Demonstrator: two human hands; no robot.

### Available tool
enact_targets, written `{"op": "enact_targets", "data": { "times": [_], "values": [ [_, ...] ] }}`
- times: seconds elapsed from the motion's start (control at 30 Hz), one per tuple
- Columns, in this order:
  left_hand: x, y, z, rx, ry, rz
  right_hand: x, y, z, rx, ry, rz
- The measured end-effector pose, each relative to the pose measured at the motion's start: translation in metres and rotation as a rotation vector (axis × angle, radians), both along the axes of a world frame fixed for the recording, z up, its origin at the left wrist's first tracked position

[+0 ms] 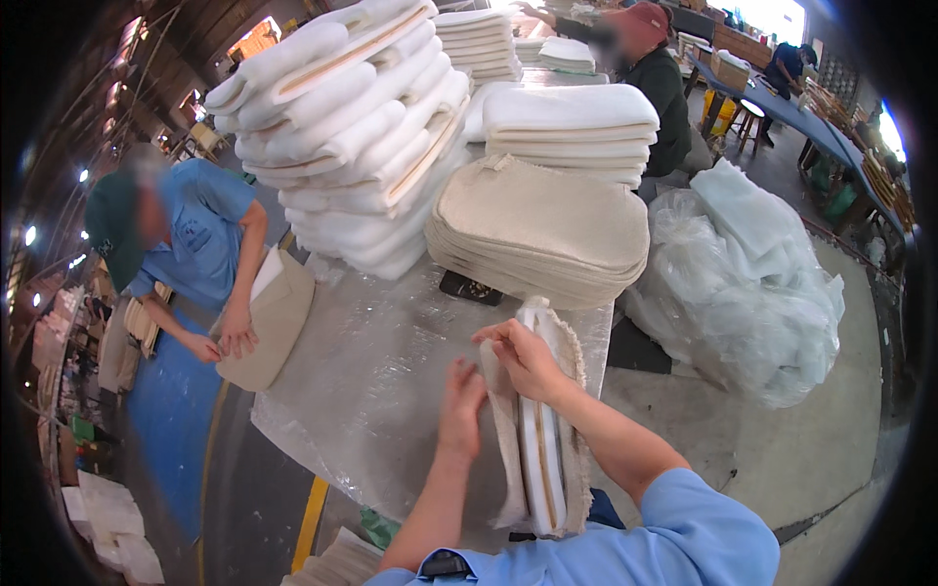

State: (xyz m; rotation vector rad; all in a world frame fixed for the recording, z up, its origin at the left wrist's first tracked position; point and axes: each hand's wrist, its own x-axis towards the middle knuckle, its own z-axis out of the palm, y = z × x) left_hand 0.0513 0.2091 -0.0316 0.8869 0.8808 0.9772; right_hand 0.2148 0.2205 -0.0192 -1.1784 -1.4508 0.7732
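Observation:
In front of me a beige fabric cover [575, 376] stands on its edge, lying open along its length. Inside it sits a white padded cushion insert [532, 454] with a brownish strip along its middle. My right hand [532, 359] reaches over the insert, its fingers pinched on the upper part of the cover's left flap. Just left of that flap is my left hand [461, 415], fingers raised and apart, holding nothing. A stack of flat beige covers [537, 225] lies beyond my hands, beside a small black object [471, 288].
Tall piles of folded white padding [342, 137] and white pads [572, 117] rise at the back of the plastic-covered table [362, 391]. A big clear plastic bag [743, 283] bulges at the right. At left, a co-worker [200, 234] handles a beige cover [269, 342]; another person [660, 103] stands behind.

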Motion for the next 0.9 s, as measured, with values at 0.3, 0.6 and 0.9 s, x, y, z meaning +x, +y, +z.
{"op": "enact_targets", "data": {
  "times": [0.3,0.6,0.9],
  "values": [
    [-0.009,0.045,0.02,-0.344,-0.261,-0.188,-0.009,0.015,-0.01,0.319,-0.315,0.044],
    [-0.034,0.029,-0.005,-0.368,-0.41,-0.042,-0.026,0.016,0.003,0.277,-0.424,0.268],
    [-0.231,-0.076,-0.061,0.014,0.185,0.949,-0.031,0.013,0.004,0.185,-0.334,0.244]
  ]
}}
